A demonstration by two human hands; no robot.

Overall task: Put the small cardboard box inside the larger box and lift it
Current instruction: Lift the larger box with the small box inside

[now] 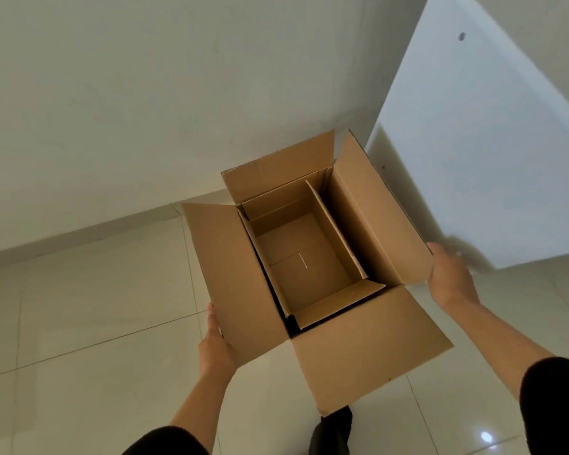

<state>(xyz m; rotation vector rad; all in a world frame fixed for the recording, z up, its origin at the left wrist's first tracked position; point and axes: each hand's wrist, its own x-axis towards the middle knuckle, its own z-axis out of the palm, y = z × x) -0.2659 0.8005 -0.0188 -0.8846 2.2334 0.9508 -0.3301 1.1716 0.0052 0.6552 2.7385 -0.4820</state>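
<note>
A: Since its top is open, where does the small cardboard box (306, 257) sit?

B: Inside the larger box (372, 221), pushed toward that box's left wall and far end. Its own flaps stand up, and its bare bottom shows. A gap runs between it and the larger box's right wall.

A: And the larger box itself?

B: All four flaps are spread outward. The near flap (368, 343) juts toward the camera. I cannot tell whether the box rests on the floor or is off it, as its underside is hidden.

A: What about the left hand (216, 349)?

B: It presses against the outside of the left flap, thumb lying up along the edge. The other fingers go behind the cardboard, so how far they curl cannot be told.

A: The right hand (449, 279)?

B: It lies on the outer edge of the right flap, the back facing the camera. The fingers bend over the edge, blurred, and their grip is not clear.

A: Around them?

B: Pale floor tiles (89, 323) below, a plain wall (145, 93) behind, and a white panel (473, 142) just beside the right flap. Dark sleeves cover both forearms near the bottom edge.
</note>
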